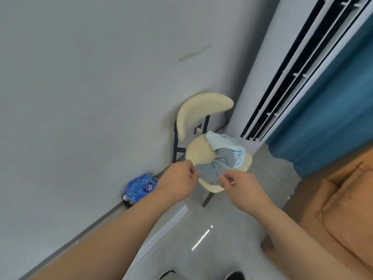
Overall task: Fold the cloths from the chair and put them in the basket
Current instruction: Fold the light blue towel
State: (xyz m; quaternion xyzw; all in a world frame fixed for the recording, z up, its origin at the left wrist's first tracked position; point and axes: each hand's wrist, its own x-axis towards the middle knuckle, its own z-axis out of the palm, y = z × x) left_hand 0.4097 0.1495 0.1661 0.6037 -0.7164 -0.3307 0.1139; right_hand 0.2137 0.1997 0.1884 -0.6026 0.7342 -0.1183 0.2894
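Observation:
A cream chair (198, 153) with a curved backrest and black legs stands against the wall. On its seat lies a grey cloth (219, 165), and behind it a light blue cloth (223, 141) sits bunched. My left hand (178, 181) pinches the grey cloth's left corner. My right hand (241, 185) pinches its near right edge. The cloth stretches between both hands just above the seat's front. No basket is in view.
A blue patterned pack (140, 187) lies on the floor by the wall, left of the chair. A tall white air conditioner (268, 77) stands behind the chair, with a blue curtain (331, 122) to its right. An orange sofa (339, 211) fills the right side.

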